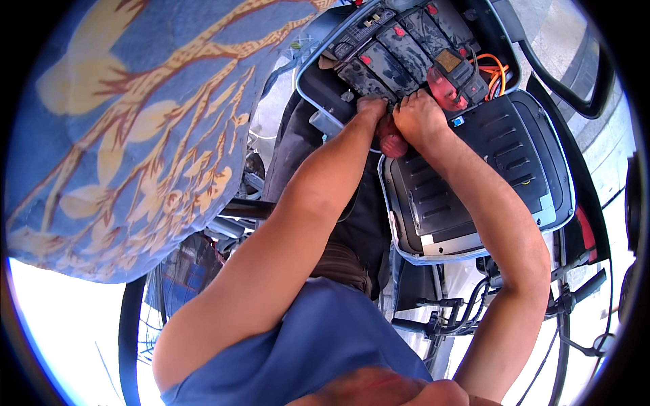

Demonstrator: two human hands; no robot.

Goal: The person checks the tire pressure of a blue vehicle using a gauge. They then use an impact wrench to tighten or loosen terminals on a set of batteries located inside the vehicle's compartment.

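Both my hands reach into the near edge of an open black case point(323, 103) with a light rim. My left hand point(372, 105) is by the row of dark, scuffed battery-like blocks point(396, 57) with red tabs, its fingers mostly hidden. Close beside it, my right hand point(418, 116) has its fingers curled downward and closed; what they grip is hidden. Between and just below the hands shows a rounded red thing point(393, 143), partly covered. A red and black tool-like piece point(447, 88) lies on the blocks, just beyond my right hand.
Orange cables point(499, 74) loop at the case's right side. The case's ribbed black lid point(487, 162) lies folded open toward me. A blue, flower-patterned padded cover point(135, 135) fills the left. Handlebar-like bars and cables point(467, 314) stand at lower right.
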